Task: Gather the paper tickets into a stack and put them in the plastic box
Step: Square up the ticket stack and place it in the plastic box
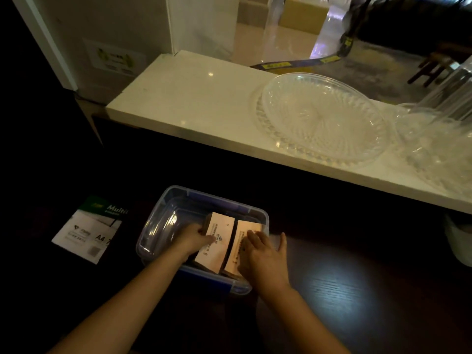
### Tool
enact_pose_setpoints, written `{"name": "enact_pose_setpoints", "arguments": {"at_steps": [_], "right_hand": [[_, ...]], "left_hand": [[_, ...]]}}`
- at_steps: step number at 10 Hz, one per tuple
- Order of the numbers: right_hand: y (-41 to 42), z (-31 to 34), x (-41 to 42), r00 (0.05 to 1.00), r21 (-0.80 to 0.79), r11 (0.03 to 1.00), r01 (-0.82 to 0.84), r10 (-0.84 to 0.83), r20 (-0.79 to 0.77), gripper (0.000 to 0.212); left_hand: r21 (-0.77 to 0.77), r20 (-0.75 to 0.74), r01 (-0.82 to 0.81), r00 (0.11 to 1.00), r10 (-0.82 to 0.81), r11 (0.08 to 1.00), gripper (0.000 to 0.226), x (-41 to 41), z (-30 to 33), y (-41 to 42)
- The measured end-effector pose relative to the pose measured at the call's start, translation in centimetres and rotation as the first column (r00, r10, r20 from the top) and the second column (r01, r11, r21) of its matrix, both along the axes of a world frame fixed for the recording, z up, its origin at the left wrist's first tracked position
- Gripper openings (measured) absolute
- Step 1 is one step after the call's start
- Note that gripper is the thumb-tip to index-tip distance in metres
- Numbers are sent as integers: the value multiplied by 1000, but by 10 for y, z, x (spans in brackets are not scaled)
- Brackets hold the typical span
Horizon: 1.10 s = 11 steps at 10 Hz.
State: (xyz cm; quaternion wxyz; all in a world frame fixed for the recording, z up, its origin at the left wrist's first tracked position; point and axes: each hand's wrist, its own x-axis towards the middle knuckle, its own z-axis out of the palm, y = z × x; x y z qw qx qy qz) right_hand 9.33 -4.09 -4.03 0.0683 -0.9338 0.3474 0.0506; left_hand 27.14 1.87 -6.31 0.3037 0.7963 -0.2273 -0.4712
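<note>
A clear plastic box [163, 221] with blue clips sits on the dark wooden table in front of me. Inside its right half lie two stacks of pale paper tickets side by side. My left hand [194, 237] is inside the box, fingers curled around the left edge of the left ticket stack [217, 245]. My right hand [265, 256] rests flat on the right ticket stack [246, 229], fingers spread, thumb out over the box's right rim. The left half of the box holds nothing I can see.
A pack of A4 paper [89, 231] lies on the table left of the box. Behind it runs a raised white counter [194, 98] carrying a large glass platter [324, 118] and more glassware [434, 139] at the right.
</note>
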Motion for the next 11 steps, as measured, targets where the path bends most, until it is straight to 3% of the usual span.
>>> {"name": "enact_pose_setpoints", "arguments": {"at_steps": [2,7,9,10,11], "right_hand": [[-1,-2,1,1000,-5,1000,13,-13,-6,53],[1,0,3,1000,-20,1000,7,-7,-7,51],[1,14,-1,998,-6,999,-53,53,-21,56],[-5,32,8,988,29,996,-90,85,130,52],[-13,64,36,957,133,979,-157,118,265,40]], "left_hand": [[48,165,75,983,-82,996,21,-7,-2,-2],[57,112,36,993,-42,998,20,-16,-1,-5],[-42,176,-48,983,55,998,27,-12,27,5],[-125,310,1,950,38,992,19,2,51,17],[-177,361,7,931,58,984,43,16,77,29]]}}
